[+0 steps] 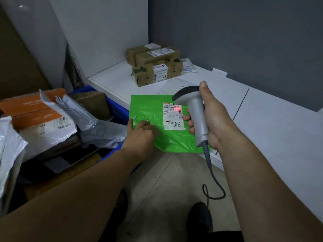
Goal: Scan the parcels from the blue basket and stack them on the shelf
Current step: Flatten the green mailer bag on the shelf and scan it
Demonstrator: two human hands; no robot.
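Right hand [209, 119] is wrapped tight around the handle of the grey scanner [195, 110], thumb up top. Its red line sits right across the barcode on the white label [173, 116]. The green parcel [153, 109] lies flat at the front edge of the white shelf [108, 84], near corner hanging off. My left hand [139, 133] presses down on its left side, fingers fairly straight. To the left, the blue basket [120, 109] holds more bags, and brown boxes [153, 67] sit stacked further back on the shelf.

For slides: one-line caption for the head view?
Right hand aims scanner at the label of a green parcel steadied by the left hand at the shelf edge.
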